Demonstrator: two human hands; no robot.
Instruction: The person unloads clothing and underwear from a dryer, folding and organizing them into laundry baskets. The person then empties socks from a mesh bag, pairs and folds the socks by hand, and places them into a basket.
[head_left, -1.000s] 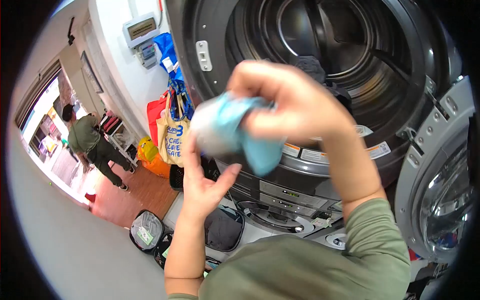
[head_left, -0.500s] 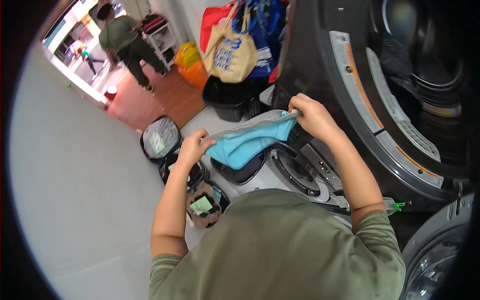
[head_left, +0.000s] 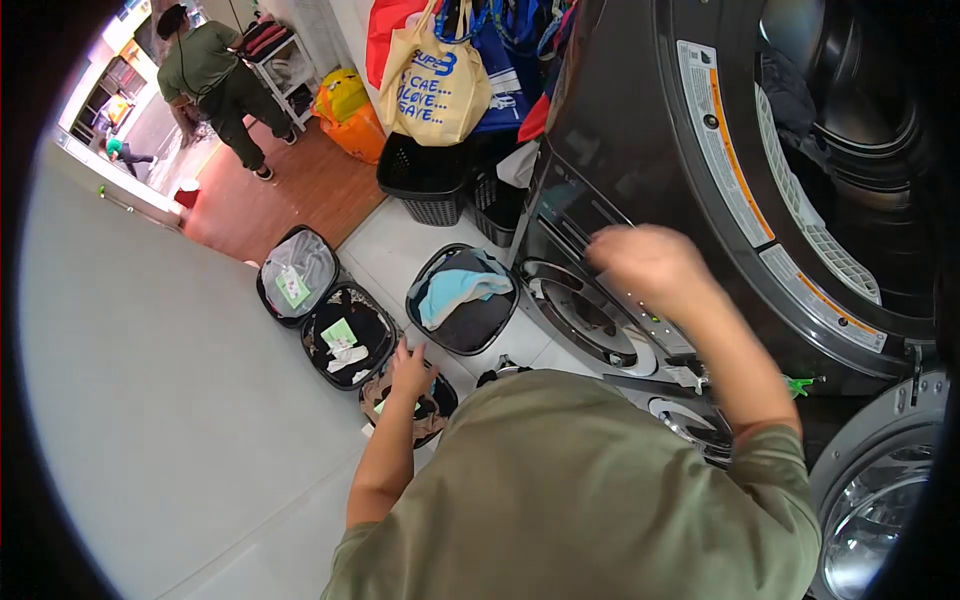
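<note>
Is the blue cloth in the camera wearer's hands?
No, the blue cloth lies in a basket, apart from both the left hand and the right hand.

Laundry shop: front-loading machines [head_left: 635,130], baskets [head_left: 262,287] of clothes [head_left: 362,318] with paper slips [head_left: 338,333].

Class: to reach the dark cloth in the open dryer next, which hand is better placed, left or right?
Probably the right hand: though blurred, it is on the same side as the open dryer, nearer the dark cloth. The left hand is farther away.
</note>
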